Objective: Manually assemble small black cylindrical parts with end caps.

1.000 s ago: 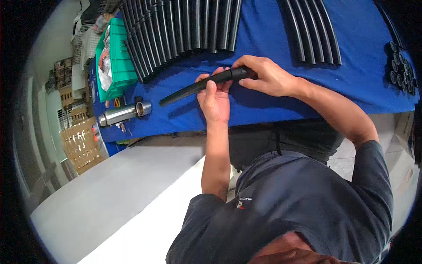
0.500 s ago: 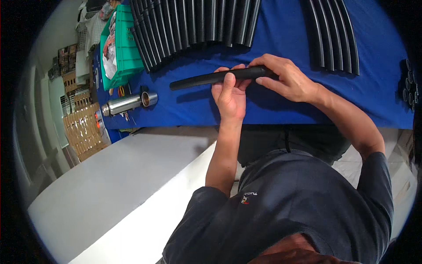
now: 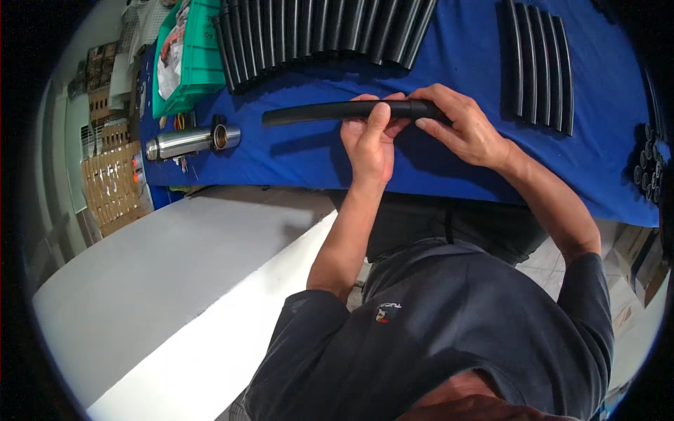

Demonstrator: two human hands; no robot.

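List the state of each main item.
Black tube: held above blue cloth
Left hand: closed on tube
Right hand: closed on tube end
Green crate: open
Metal cylinder: lying down
Larger tube group: lying side by side
Smaller tube group: lying side by side
Round parts: clustered

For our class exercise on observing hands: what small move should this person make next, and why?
Probably a slight twist with the right hand, the left hand bracing. The right thumb and fingers grip one end of the black tube, at a collar-like band; the left supports it close by, while the other end juts free above the blue cloth.
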